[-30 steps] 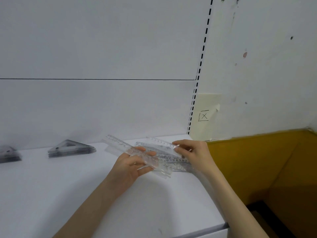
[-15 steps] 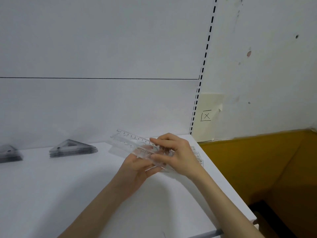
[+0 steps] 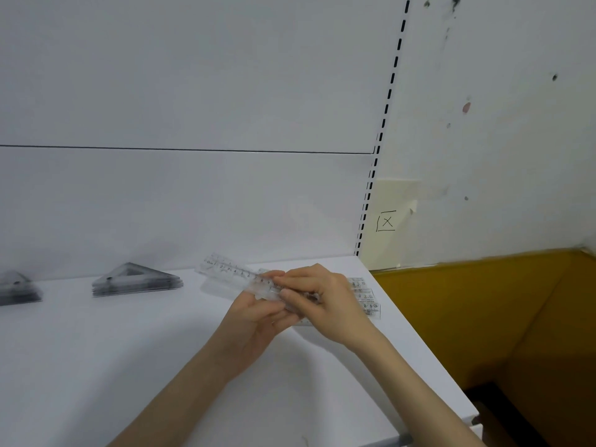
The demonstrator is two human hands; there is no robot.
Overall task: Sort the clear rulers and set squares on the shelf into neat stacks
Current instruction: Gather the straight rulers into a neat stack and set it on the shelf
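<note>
The white shelf [image 3: 129,366] ends nearest the camera in a bare front lip, with an open drop past its right corner. Above its right part, the left hand [image 3: 254,321] lies palm up under a small bundle of clear rulers [image 3: 232,274], its fingers curled loosely round the bundle's lower edge. The right hand [image 3: 325,301] comes over the top, with thumb and fingers [image 3: 290,296] pinching the same bundle near its middle. The bundle is held just above the shelf, its zero end pointing away to the left. The rulers look fanned rather than flush. Slick plastic gripped at one spot could, I judge, let a ruler slide out lengthwise while the edges are being squared.

Just beyond the right hand, a few loose rulers [image 3: 367,301] lie on the shelf close to its right edge. A brush from the wrist or a hasty set-down could push them over the side.

Farther left, by the back panel, stand a stack of set squares [image 3: 135,280] and a second stack [image 3: 16,288] at the picture's edge. Both are well apart from the hands, so only a wide swing of the bundle's far end would disturb them.
</note>
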